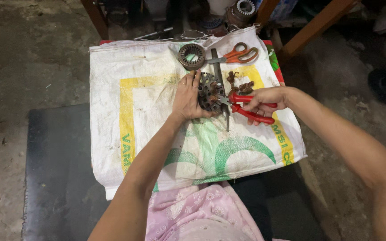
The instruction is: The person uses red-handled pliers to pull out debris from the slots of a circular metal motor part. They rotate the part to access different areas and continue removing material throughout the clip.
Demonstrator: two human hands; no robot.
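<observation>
Head view, looking down on a low work surface covered by a white woven sack (135,111) printed with yellow and green shapes, its cloth creased and soiled. The sack lies over a dark mat (54,169) on a rough, stained concrete floor (27,58); wooden legs (309,31) stand at the far edge. The left hand (187,96) lies flat, fingers spread, pressing down on the left side of a round, slotted metal stator core (208,91), dark and rusty, with stubs of wire in its slots. The right hand (264,100) is closed around the red handles of a pair of pliers (246,107), squeezing them toward each other; the metal nose points left and meets the right rim of the core, just beside the left thumb. Whether the nose pinches wire cannot be told. A long grey metal file (220,73) lies under the core, running near to far. Just right of the core sits a small heap of brown copper wire scraps (242,85). Farther off rest a second ring-shaped core (191,56) and orange-handled scissors (240,54).
</observation>
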